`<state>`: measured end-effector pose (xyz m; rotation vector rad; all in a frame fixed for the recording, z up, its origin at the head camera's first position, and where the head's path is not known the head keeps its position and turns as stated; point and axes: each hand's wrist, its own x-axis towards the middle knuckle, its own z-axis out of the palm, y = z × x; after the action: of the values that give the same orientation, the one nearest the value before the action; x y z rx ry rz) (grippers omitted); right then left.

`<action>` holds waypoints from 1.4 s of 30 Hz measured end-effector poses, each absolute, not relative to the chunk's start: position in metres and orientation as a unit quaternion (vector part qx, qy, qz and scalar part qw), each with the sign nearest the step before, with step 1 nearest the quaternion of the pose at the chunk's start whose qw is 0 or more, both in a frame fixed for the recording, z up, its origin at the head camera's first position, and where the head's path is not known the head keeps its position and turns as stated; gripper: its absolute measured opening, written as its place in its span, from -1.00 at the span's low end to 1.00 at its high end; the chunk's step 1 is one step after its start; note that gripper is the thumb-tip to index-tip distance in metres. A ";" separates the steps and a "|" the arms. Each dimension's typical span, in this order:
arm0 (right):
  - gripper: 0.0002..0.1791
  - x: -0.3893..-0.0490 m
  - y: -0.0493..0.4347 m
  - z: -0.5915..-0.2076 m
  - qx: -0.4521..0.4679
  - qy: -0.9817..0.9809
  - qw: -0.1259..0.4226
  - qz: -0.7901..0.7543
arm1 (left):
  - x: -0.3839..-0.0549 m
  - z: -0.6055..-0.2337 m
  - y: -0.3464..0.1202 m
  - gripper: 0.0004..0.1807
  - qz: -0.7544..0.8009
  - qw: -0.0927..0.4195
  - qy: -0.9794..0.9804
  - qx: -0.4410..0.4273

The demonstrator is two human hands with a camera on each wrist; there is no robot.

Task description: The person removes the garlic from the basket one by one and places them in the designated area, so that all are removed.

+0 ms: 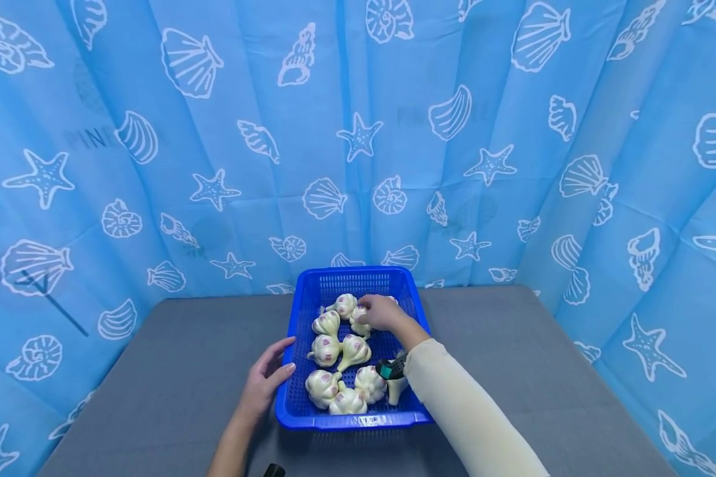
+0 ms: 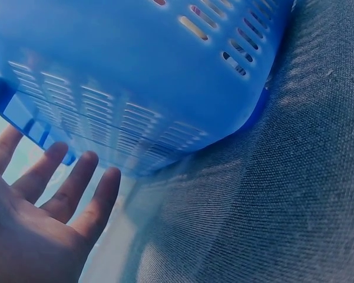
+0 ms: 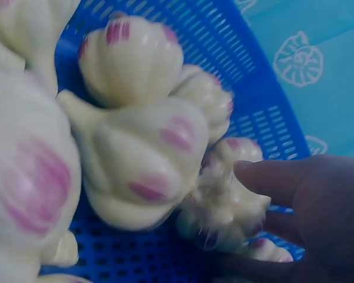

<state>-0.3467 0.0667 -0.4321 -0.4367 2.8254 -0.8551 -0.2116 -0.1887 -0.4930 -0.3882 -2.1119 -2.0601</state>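
A blue plastic basket [image 1: 328,422] with slotted walls holds several white garlic bulbs [image 1: 324,350] with purple patches. At its far middle, my right hand [image 1: 384,314] reaches in and grips one bulb; the right wrist view has this garlic bulb [image 3: 221,206] between the thumb [image 3: 271,177] and the fingers, which are partly hidden. Other garlic bulbs [image 3: 144,159] lie close beside it. My left hand [image 1: 261,385] is at the basket's left rim. In the left wrist view its fingers [image 2: 76,186] are spread and loosely extended, touching the rim from outside.
Under the basket is a table with a grey cloth [image 1: 215,358]. A blue curtain [image 1: 358,165] with white shell and starfish prints hangs behind and at both sides. A small black object [image 1: 274,470] shows at the bottom edge. A dark strap [image 1: 390,368] is at the right wrist.
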 end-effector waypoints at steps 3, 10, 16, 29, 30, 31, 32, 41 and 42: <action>-0.50 -0.348 0.066 -0.436 -0.164 0.947 0.083 -0.264 | -0.212 -0.495 -0.189 -0.51 -0.692 0.084 -0.704 -0.135; -0.49 -0.347 0.062 -0.438 -0.168 0.955 0.082 -0.232 | -0.211 -0.493 -0.188 -0.52 -0.689 0.083 -0.709 -0.128; -0.48 -0.344 0.061 -0.437 -0.176 0.956 0.082 -0.221 | -0.207 -0.490 -0.187 -0.51 -0.678 0.077 -0.721 -0.117; -0.52 -0.341 0.060 -0.435 -0.176 0.945 0.113 -0.253 | -0.210 -0.491 -0.189 -0.52 -0.685 0.080 -0.713 -0.127; -0.52 -0.340 0.060 -0.435 -0.172 0.943 0.118 -0.259 | -0.210 -0.491 -0.189 -0.52 -0.683 0.079 -0.715 -0.127; -0.52 -0.340 0.060 -0.435 -0.169 0.942 0.122 -0.263 | -0.210 -0.490 -0.189 -0.52 -0.683 0.078 -0.715 -0.127; -0.52 -0.340 0.060 -0.434 -0.168 0.942 0.122 -0.265 | -0.209 -0.490 -0.189 -0.52 -0.682 0.077 -0.716 -0.127; -0.50 -0.340 0.061 -0.432 -0.169 0.948 0.115 -0.243 | -0.208 -0.490 -0.189 -0.52 -0.681 0.077 -0.718 -0.123; -0.49 -0.340 0.061 -0.432 -0.171 0.949 0.113 -0.239 | -0.208 -0.490 -0.189 -0.52 -0.681 0.077 -0.717 -0.124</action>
<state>-0.3400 0.0611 -0.4321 -0.5007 2.7850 -0.7026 -0.2081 -0.1885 -0.4902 -0.3721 -2.1486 -2.0418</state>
